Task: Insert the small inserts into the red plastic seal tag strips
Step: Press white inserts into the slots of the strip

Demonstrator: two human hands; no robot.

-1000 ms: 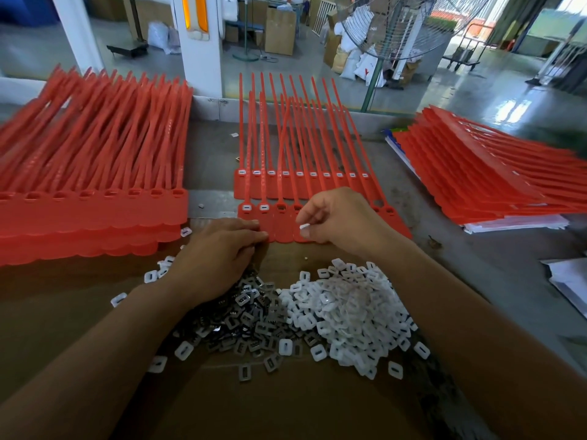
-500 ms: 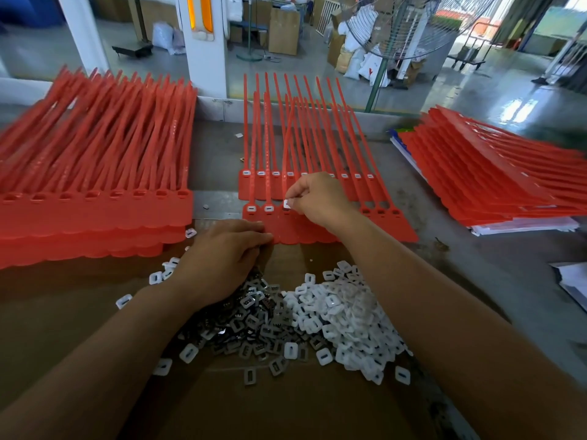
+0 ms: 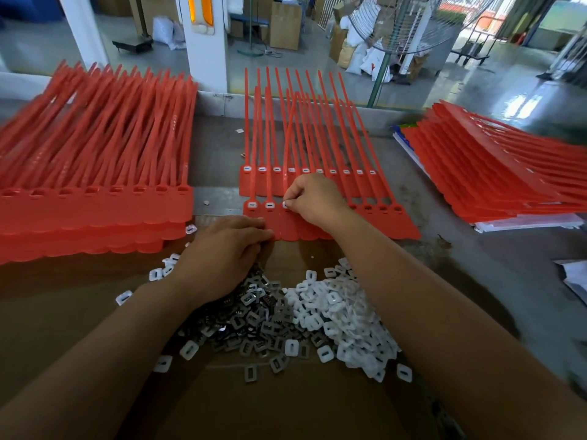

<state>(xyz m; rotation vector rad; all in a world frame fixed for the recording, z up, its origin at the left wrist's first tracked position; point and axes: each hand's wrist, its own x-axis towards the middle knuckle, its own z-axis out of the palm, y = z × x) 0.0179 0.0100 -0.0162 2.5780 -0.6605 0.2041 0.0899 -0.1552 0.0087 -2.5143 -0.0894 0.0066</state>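
Note:
Two rows of red seal tag strips lie in the middle of the bench. The far row [image 3: 305,182] has white inserts in its heads. On the near row [image 3: 374,223], the two leftmost heads hold white inserts [image 3: 260,204]. My right hand [image 3: 313,198] pinches a white insert [image 3: 285,204] at the third head of the near row. My left hand [image 3: 227,249] rests flat, fingertips pressing the near row's lower edge. A heap of white inserts [image 3: 343,319] and grey metal inserts [image 3: 254,315] lies on the cardboard in front of me.
A thick stack of red strips [image 3: 95,198] with empty heads sits at the left. Another red stack [image 3: 495,173] lies at the right on white sheets. A paper sheet [image 3: 575,281] lies at the right edge. Brown cardboard [image 3: 286,404] covers the near bench.
My right hand carried a white insert forward from near the pile's edge to the third head of the near row. My left hand stayed on the strips.

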